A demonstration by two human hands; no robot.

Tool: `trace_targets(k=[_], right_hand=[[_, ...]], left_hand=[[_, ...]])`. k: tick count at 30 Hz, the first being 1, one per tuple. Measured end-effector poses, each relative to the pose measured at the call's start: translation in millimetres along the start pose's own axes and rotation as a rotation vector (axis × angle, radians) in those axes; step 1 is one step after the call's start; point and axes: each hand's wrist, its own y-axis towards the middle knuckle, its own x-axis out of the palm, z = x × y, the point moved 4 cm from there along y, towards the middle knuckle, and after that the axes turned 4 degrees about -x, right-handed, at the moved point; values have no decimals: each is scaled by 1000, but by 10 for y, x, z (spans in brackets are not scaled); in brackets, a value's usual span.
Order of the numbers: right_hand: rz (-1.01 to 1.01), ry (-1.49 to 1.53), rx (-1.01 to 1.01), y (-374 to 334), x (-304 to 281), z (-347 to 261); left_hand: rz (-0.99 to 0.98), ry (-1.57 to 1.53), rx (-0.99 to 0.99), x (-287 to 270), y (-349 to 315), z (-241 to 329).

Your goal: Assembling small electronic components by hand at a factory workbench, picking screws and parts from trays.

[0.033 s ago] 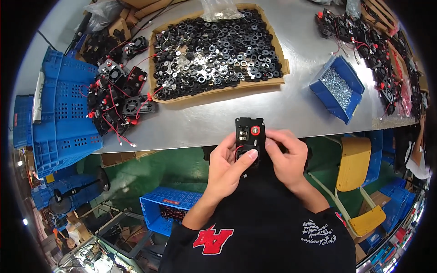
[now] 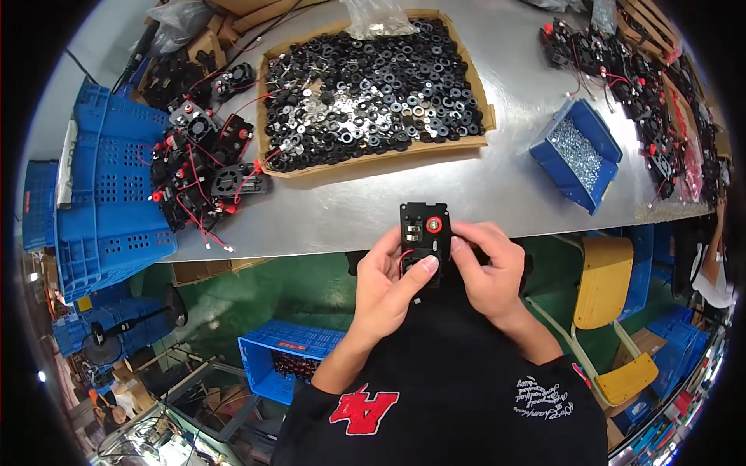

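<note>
Just off the table's near edge, I hold a black plastic housing (image 2: 423, 231) upright in front of my body. It has a red ring around a metal stud, small metal contacts and a red wire at its left side. My left hand (image 2: 390, 286) is closed around the lower left part, with the thumb pressed across the lower front. At the right edge, my right hand (image 2: 491, 268) has thumb and index finger drawn together against the housing. Its other fingers are curled, and whatever may lie between the fingertips is hidden.
Beyond the housing lies a cardboard tray (image 2: 373, 161) full of black rings and shiny washers. A blue bin (image 2: 565, 172) of small screws stands to the right. Wired fan assemblies (image 2: 233, 180) are heaped beside a blue crate (image 2: 116, 182) at left. A yellow chair (image 2: 602, 279) stands at right.
</note>
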Motion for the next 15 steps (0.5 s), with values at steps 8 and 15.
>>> trace_targets(k=[8,15], right_hand=[[-291,-661,-578,1197,533,-217],[-617,-849,-620,1926,1046,120]], left_hand=[[28,-87,-65,-324,-117,12],[86,-88,-116,-326,-181,96]])
